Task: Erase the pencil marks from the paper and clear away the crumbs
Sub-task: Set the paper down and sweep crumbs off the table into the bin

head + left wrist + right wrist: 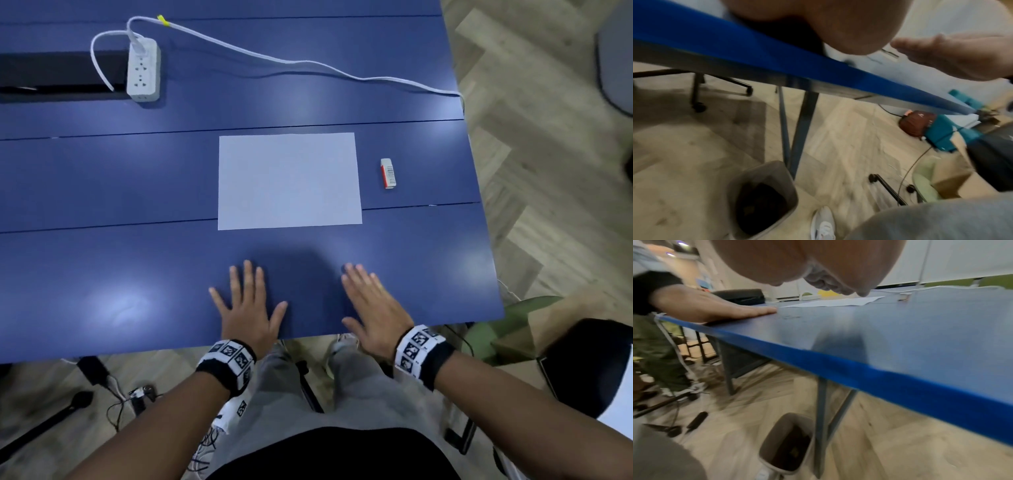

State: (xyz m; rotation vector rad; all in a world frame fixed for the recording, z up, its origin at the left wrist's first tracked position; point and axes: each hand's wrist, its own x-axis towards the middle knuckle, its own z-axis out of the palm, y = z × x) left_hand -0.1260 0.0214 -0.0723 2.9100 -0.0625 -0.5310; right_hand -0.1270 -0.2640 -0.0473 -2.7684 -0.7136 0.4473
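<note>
A white sheet of paper (289,181) lies flat in the middle of the blue table (102,267); any pencil marks on it are too faint to make out. A white eraser (388,173) in a red-and-white sleeve lies on the table just right of the sheet. My left hand (248,301) rests flat near the table's front edge, fingers spread and holding nothing. My right hand (371,301) lies flat beside it, fingers straight, also holding nothing. Both hands are well short of the paper. In the right wrist view the paper (834,302) shows far off, with the left hand (719,309) on the table.
A white power strip (143,70) sits at the back left, its cable (308,63) trailing to the right edge. A black slot (58,77) lies behind it. A grey waste bin (787,443) stands on the floor under the table's front edge.
</note>
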